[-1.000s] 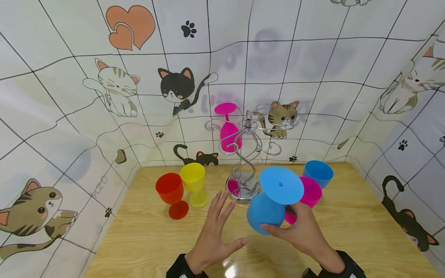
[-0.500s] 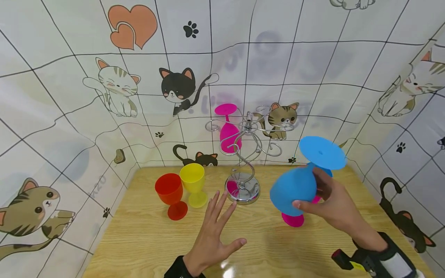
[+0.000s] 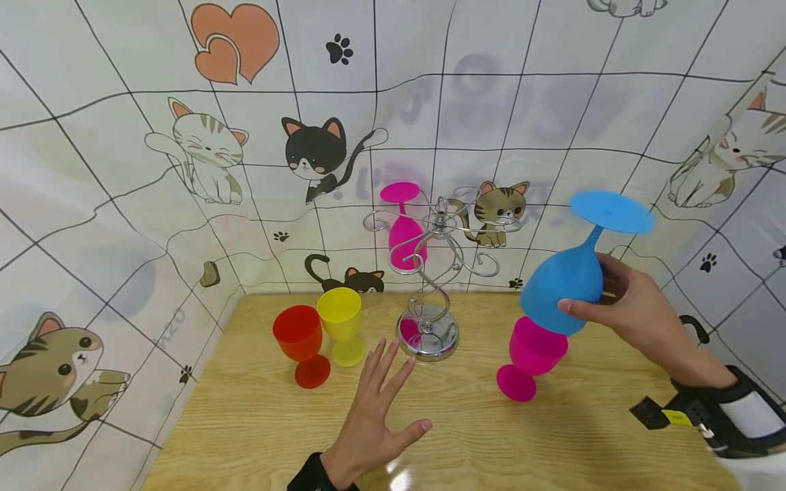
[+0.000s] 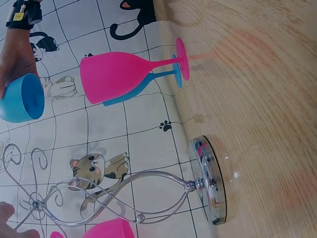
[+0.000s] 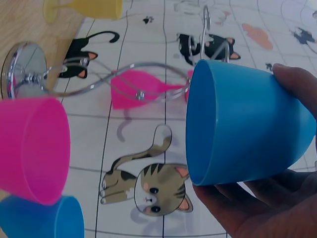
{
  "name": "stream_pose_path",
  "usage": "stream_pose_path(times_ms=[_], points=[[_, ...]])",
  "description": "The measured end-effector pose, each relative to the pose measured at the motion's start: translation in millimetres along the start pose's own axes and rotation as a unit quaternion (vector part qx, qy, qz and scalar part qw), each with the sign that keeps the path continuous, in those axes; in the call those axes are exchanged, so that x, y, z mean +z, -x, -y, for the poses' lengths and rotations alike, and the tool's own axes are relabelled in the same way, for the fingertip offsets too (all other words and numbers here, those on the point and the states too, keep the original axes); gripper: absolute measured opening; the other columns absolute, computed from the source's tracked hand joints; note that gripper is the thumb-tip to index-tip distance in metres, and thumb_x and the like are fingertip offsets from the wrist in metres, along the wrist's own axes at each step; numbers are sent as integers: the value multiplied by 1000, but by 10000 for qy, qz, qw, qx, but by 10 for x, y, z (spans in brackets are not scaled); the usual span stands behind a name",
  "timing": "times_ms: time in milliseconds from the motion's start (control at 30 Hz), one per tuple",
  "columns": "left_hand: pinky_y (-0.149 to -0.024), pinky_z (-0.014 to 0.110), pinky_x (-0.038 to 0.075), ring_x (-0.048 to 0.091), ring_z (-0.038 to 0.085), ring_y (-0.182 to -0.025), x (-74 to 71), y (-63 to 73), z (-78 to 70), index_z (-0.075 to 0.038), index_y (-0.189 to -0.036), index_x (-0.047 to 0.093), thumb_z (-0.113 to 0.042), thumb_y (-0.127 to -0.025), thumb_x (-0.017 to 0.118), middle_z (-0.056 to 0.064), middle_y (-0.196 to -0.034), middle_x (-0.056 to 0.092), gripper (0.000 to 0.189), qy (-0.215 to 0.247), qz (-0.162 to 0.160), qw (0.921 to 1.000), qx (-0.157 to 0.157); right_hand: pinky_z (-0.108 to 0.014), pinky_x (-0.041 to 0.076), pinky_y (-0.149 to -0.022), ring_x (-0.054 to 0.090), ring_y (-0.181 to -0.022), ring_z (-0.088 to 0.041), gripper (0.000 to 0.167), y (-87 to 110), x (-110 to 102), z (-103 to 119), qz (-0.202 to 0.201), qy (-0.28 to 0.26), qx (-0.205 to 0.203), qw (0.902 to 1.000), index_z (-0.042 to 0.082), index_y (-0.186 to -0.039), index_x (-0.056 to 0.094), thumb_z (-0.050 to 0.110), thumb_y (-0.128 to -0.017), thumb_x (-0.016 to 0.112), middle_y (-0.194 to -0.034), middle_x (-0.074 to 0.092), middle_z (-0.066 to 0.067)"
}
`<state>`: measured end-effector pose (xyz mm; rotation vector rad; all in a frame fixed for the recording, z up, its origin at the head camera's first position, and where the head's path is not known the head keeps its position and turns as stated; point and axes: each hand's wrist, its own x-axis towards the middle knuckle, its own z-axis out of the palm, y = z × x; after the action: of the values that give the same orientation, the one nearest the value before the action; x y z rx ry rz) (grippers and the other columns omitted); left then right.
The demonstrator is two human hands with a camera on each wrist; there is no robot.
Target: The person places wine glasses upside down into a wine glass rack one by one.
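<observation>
My right hand (image 3: 632, 314) grips a light blue goblet (image 3: 561, 286) by its bowl and holds it upside down, tilted, in the air at the right. The right wrist view shows the thumb and fingers on either side of the bowl, its mouth facing the metal rack. Below it a pink goblet (image 3: 537, 348) stands upright on the table. My left hand (image 3: 381, 416) has its fingers spread in front of the rack and holds nothing. The silver goblet rack (image 3: 428, 337) stands at the centre back, with another pink goblet (image 3: 405, 239) hanging upside down from it.
A red goblet (image 3: 299, 334) and a yellow goblet (image 3: 340, 314) stand upright at the left of the wooden table (image 3: 245, 436). A second blue goblet (image 4: 133, 91) stands behind the pink one, hidden in the head view. A cat-print cloth (image 3: 479, 116) lines the back and sides.
My right hand has carried the upside-down blue goblet away from the rack, up and to the right. The standing pink goblet is now more exposed. My left hand has barely moved.
</observation>
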<state>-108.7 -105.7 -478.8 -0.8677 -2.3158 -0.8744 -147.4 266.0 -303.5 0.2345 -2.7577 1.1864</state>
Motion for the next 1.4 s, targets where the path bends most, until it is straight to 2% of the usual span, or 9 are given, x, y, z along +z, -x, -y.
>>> stream_pose_path(times_ms=[267,533,700,867,1000,1167,1400], points=[[-127,37,5,20,36,-150,-15,2,-7,-20,-152,37,-60,-90,57,8,-164,22,77,-48,-55,10000,32,-76,37,-92,33,-128,-66,99,-341,-151,-121,100,84,243,9996,0,-157,3,31,-91,70,-152,23,-39],[-127,35,0,18,36,-151,3,7,-2,-21,-153,36,-60,-89,58,8,-164,21,78,15,20,10000,-23,-77,34,-97,26,-135,-65,99,-682,-282,-304,213,-37,382,9990,4,-157,-1,35,-93,67,-157,16,-35],[-126,43,7,19,37,-150,11,2,3,-20,-153,36,-61,-90,57,8,-164,21,78,-46,36,10000,-35,-76,31,-101,21,-139,-62,103,-894,-324,-351,329,-71,514,9981,5,-157,-6,38,-92,67,-159,10,-33],[-127,41,5,18,35,-151,16,-1,3,-21,-153,35,-61,-90,57,8,-165,20,78,-49,95,9999,-79,-75,29,-103,17,-142,-60,104,-1080,-261,-362,552,-229,423,9973,5,-157,-7,36,-92,68,-162,5,-30],[-126,42,6,18,36,-151,26,-6,17,-20,-153,36,-61,-90,57,9,-164,21,78,-56,39,10000,-35,-74,30,-104,19,-141,-60,105,-1226,-139,-347,650,-284,264,9971,5,-157,-5,34,-90,70,-161,8,-29],[-126,32,-2,20,37,-150,32,-2,38,-18,-152,37,-62,-91,56,10,-163,23,78,-45,-33,10000,18,-72,33,-104,23,-140,-60,105,-1417,-33,-384,714,-160,240,9970,4,-157,-2,35,-89,72,-160,12,-30],[-126,31,-3,17,35,-151,-1,12,38,-22,-154,34,-58,-88,61,8,-165,20,80,-97,185,9996,-193,-70,33,-106,23,-140,-59,107,-1621,37,-443,804,-153,287,9962,2,-157,-3,38,-89,72,-159,13,-31]])
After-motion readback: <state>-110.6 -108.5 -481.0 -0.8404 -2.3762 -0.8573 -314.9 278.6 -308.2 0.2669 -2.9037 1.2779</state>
